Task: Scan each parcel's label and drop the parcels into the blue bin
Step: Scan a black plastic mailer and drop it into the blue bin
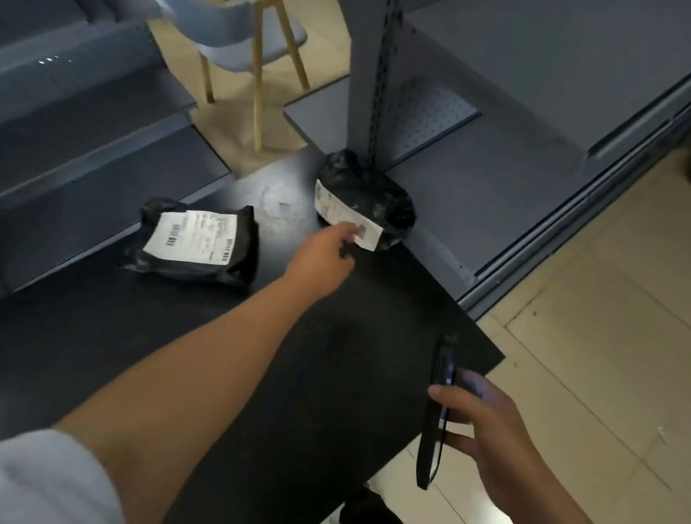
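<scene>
Two parcels on the black table (319, 369), both black bags with white labels. Far parcel (369, 203) lies at the tips of the left hand (327, 254), wedged against the shelf upright (374, 57); near parcel (200, 241) sits just left of that hand, label up.

Left hand: arm at full stretch, fingers reaching onto the far parcel's label (347, 217). Blurred, so I cannot tell whether they grip or only touch.

Right hand (484, 428): fingers and thumb curled round a dark handheld scanner (441, 386), strap loop hanging below, held past the table's right edge.

Risks, as judged:
- Fingers sit on the label's corner; a pull there could peel or crease it and spoil the scan.
- The bag is tight to the upright and may snag when dragged.
- The scanner hangs over bare floor; a loose grip drops it.

Not visible: the blue bin, anywhere. Label print is unreadable. The scanner's working face is turned edge-on.
</scene>
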`<control>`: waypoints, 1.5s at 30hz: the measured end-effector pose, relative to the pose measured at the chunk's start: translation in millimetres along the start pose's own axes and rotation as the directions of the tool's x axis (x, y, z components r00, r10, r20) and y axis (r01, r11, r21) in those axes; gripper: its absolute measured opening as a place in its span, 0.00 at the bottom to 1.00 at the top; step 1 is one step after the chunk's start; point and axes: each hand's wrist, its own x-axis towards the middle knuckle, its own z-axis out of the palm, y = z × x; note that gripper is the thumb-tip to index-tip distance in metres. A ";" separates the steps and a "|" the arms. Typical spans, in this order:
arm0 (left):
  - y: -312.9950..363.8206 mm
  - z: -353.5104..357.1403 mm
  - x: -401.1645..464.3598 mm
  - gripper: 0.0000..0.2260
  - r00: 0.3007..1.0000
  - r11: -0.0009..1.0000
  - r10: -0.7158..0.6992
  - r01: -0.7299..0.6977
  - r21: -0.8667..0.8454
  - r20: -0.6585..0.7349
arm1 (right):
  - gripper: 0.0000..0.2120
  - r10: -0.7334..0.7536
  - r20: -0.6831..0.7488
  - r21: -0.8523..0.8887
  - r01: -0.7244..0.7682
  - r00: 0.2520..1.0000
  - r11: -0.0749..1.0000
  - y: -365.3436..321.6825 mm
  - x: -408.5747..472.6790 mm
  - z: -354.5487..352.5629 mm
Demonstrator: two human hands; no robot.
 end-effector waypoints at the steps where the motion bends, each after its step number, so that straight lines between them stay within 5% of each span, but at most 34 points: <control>1: 10.6 2.2 21.8 0.26 0.998 0.992 0.057 -0.053 0.111 -0.029 | 0.53 -0.008 -0.025 0.005 0.009 1.000 1.000 -6.5 6.7 -11.0; 4: 32.1 7.9 75.7 0.40 0.975 0.795 0.210 -0.216 0.567 0.076 | 0.54 -0.030 -0.066 0.034 0.033 0.997 0.999 -22.3 21.3 -39.7; 6: 41.4 8.9 102.6 0.42 0.967 0.614 0.192 -0.253 0.747 0.170 | 0.50 -0.039 -0.065 0.053 0.043 0.997 0.998 -27.0 24.9 -52.4; 11: 42.1 10.9 148.3 0.50 0.908 0.401 0.147 -0.416 0.816 0.392 | 0.48 0.016 -0.079 0.140 -0.005 0.997 0.990 -16.8 27.9 -62.8; 14: 42.0 14.1 157.6 0.46 0.892 0.334 0.153 -0.453 0.827 0.426 | 0.49 0.057 -0.087 0.186 -0.041 0.995 0.982 -9.4 30.5 -58.3; 17: 46.4 1.3 140.8 0.42 0.904 0.440 0.182 -0.428 0.790 0.388 | 0.47 0.053 -0.084 0.192 -0.036 0.995 0.981 -12.1 32.8 -50.7; 19: 44.4 -12.8 120.6 0.43 0.943 0.654 0.177 -0.326 0.682 0.282 | 0.44 0.038 -0.056 0.188 -0.026 0.998 0.982 -20.8 34.4 -46.1; 21: 34.1 -34.7 87.2 0.44 0.986 0.914 0.092 -0.139 0.380 0.140 | 0.36 0.018 -0.005 0.167 -0.017 1.000 0.986 -32.2 38.6 -37.6; 23: 20.1 -57.0 39.5 0.40 0.999 0.991 -0.042 0.045 -0.123 0.029 | 0.25 0.000 0.030 0.161 -0.004 1.000 0.987 -40.2 45.5 -27.0; 26: -11.9 -82.7 -52.0 0.33 0.964 0.771 -0.263 0.197 -0.606 -0.021 | 0.17 -0.013 0.092 0.159 -0.002 0.996 0.987 -53.0 53.5 -2.5; 30: -56.0 -105.7 -173.6 0.33 0.872 0.529 -0.489 0.309 -0.790 0.013 | 0.08 -0.076 0.261 0.117 0.047 0.962 0.992 -74.0 51.1 43.9; 33: -93.0 -100.3 -239.6 0.32 0.741 0.352 -0.671 0.348 -0.869 0.025 | 0.08 -0.091 0.409 0.070 0.068 0.908 0.995 -80.9 44.0 82.1; 35: -114.9 -88.3 -271.1 0.29 0.631 0.169 -0.775 0.256 -0.952 0.033 | 0.07 -0.072 0.498 0.016 0.074 0.864 0.997 -77.2 39.0 106.0; 38: -136.7 -54.2 -303.5 0.17 0.463 -0.157 -0.881 -0.081 -0.984 0.102 | 0.07 -0.010 0.597 -0.089 0.078 0.802 0.993 -63.7 31.3 138.3; 40: -138.8 -18.6 -320.8 0.20 0.403 -0.292 -0.899 -0.264 -0.919 0.170 | 0.07 0.053 0.641 -0.171 0.075 0.766 0.982 -50.8 24.4 158.6; 42: -137.5 17.7 -334.0 0.25 0.355 -0.387 -0.893 -0.290 -0.875 0.277 | 0.09 0.117 0.668 -0.246 0.070 0.735 0.967 -37.9 15.5 175.8; 45: -128.5 48.5 -350.4 0.28 0.377 -0.514 -0.815 -0.116 -0.850 0.441 | 0.13 0.190 0.681 -0.334 0.069 0.707 0.940 -19.6 3.9 193.3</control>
